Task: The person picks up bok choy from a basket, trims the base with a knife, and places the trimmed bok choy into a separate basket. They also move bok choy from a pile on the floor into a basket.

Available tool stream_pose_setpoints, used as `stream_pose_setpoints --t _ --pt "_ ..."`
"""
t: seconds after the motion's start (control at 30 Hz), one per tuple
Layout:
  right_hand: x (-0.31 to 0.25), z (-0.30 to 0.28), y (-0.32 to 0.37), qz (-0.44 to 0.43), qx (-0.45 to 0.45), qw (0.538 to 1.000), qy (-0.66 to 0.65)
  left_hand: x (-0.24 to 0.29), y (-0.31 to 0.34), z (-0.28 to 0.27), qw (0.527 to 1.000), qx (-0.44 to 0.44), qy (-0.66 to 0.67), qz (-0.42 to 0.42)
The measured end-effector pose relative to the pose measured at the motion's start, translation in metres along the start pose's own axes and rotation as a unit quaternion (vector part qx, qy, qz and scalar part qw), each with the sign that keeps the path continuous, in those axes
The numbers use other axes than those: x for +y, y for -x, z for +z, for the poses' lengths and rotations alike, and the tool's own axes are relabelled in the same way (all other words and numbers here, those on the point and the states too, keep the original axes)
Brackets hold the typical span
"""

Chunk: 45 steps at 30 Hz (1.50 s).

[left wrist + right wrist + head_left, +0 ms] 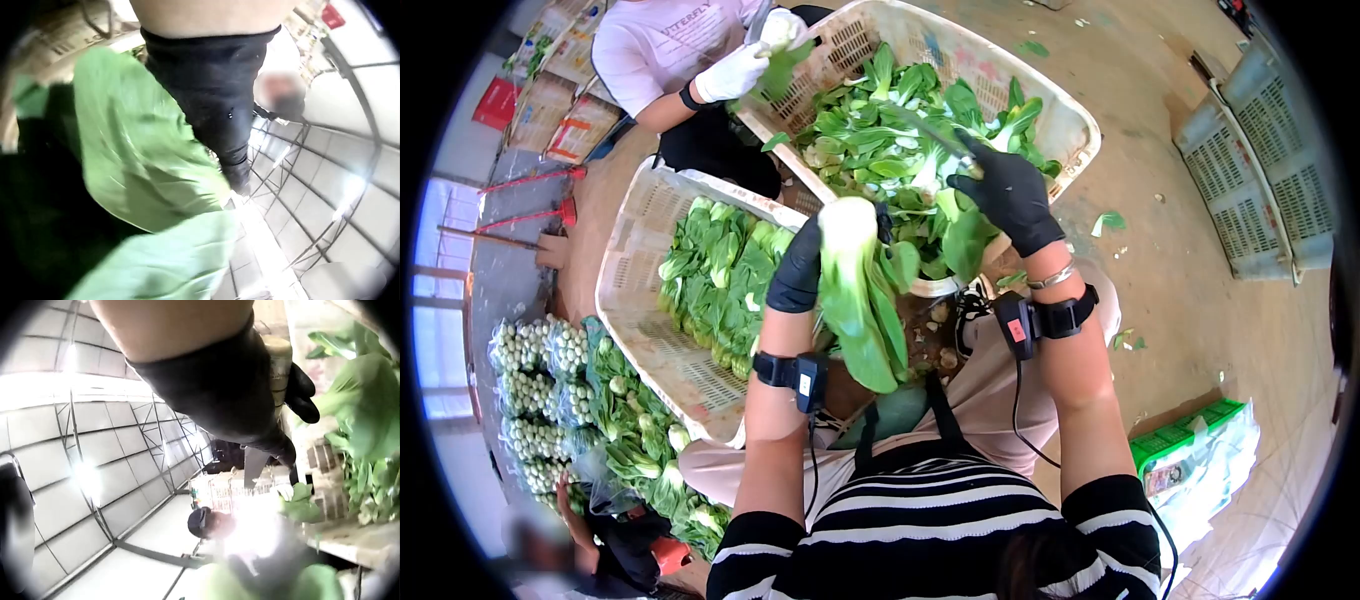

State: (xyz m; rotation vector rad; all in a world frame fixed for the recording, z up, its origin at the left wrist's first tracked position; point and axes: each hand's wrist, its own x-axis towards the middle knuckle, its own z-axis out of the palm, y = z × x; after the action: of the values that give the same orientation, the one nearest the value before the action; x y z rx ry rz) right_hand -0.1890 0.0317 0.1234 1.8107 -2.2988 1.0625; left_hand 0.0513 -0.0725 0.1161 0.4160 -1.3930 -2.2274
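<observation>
In the head view my black-gloved left hand (pixel 796 268) grips a head of bok choy (pixel 852 285), its pale cut base up and its green leaves hanging down. Broad bok choy leaves (pixel 125 137) fill much of the left wrist view beside the gloved hand (pixel 209 94). My right hand (pixel 1008 195), also in a black glove, holds a knife over the crate of loose leaves. The right wrist view shows the knife's light handle (pixel 279 370) within the fingers and its blade (pixel 254 466) beyond them. Some loose leaves (pixel 968 235) lie beneath this hand.
A white crate (pixel 1072 120) of leaves stands ahead, and another crate (pixel 625 300) of stacked bok choy is at left. Across from me a person in white gloves (pixel 735 72) holds a leaf. Bagged vegetables (pixel 540 400) lie far left; a green basket (pixel 1190 432) sits right.
</observation>
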Motion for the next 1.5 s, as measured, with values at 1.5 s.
stream_pose_setpoints --t 1.5 --pt "-0.023 0.012 -0.001 0.070 -0.093 0.992 -0.055 -0.056 0.103 -0.063 0.992 0.023 0.123 -0.036"
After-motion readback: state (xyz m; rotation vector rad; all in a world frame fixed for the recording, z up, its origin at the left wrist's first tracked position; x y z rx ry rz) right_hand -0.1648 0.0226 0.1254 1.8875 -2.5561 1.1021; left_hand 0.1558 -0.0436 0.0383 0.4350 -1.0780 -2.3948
